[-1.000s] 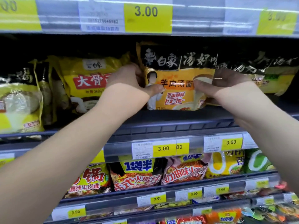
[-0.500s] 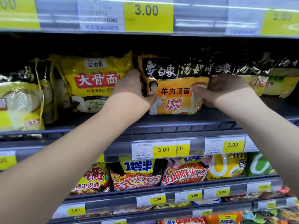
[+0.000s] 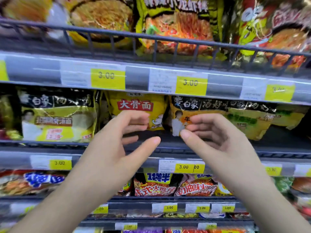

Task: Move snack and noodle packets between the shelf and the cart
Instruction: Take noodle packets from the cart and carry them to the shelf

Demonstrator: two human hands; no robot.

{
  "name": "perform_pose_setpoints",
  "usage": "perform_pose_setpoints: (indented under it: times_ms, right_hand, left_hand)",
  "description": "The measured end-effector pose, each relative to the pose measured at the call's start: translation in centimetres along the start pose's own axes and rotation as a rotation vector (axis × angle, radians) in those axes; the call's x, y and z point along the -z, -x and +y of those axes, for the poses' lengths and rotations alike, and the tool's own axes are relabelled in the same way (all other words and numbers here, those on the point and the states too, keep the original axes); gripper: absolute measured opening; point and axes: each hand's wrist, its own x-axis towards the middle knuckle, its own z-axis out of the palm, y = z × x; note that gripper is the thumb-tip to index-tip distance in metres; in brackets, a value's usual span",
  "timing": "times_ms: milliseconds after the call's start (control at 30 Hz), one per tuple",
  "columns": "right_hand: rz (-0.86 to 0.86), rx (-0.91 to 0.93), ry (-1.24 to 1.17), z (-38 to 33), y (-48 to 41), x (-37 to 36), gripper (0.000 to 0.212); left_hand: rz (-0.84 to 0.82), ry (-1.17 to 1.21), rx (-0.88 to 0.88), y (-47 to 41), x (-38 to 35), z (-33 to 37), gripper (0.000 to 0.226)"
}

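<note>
**Both hands free in front of the noodle shelf**

The left hand [image 3: 117,140] and right hand [image 3: 215,140] hover side by side before the middle shelf [image 3: 168,147], fingers spread and curled, each grip released and holding nothing. Behind the left fingers stands a yellow packet [image 3: 136,108] with a red band reading 大骨面. Just beside it, partly hidden by the right hand, stands the orange noodle packet [image 3: 198,106] (black top strip reading 白象 汤好喝, a single 羊 showing above the fingertips). More 白象 packets flank them: one at the left [image 3: 57,115], a green-labelled one [image 3: 252,118] overlapping to the right. Yellow price tags [image 3: 191,83] along the shelf edges read 3.00. On the shelf below, a red packet [image 3: 154,184] shows 1袋半, and its neighbour [image 3: 196,185] 奶油味. The upper shelf's packets are blurred.
</note>
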Motion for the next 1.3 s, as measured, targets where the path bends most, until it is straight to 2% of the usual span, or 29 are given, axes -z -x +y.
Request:
perform_pose_setpoints:
  times_ms: [100, 233, 533, 700, 867, 1067, 1300]
  right_hand:
    - [-0.158, 0.005, -0.155, -4.3, 2.0, -5.0, 0.04]
    - [-0.33, 0.055, -0.301, -10.7, 3.5, -13.1, 0.039]
    - [-0.57, 0.235, -0.602, -24.4, 7.1, -35.2, 0.034]
    - [-0.757, 0.259, -0.63, -29.8, 11.0, -47.8, 0.032]
    - [-0.935, 0.255, -0.652, -33.5, 14.9, -58.7, 0.036]
    - [-1.152, 0.229, -0.744, -35.8, 17.6, -70.6, 0.025]
    - [-1.381, 0.214, -0.761, -37.2, 18.0, -85.0, 0.034]
  left_hand:
    - [0.065, 0.077, 0.0, 3.6, 6.1, 1.9, 0.043]
    - [0.251, 0.127, -0.023, 7.6, 16.7, 4.2, 0.041]
    - [0.533, -0.035, -0.035, 18.5, 40.7, 6.3, 0.036]
    - [0.669, -0.154, 0.037, 26.0, 51.5, 7.0, 0.039]
    - [0.829, -0.212, 0.138, 33.3, 59.7, 6.2, 0.038]
    - [1.09, -0.265, 0.242, 40.1, 66.9, 4.3, 0.043]
    - [1.229, -0.329, 0.314, 42.8, 75.6, -0.7, 0.04]
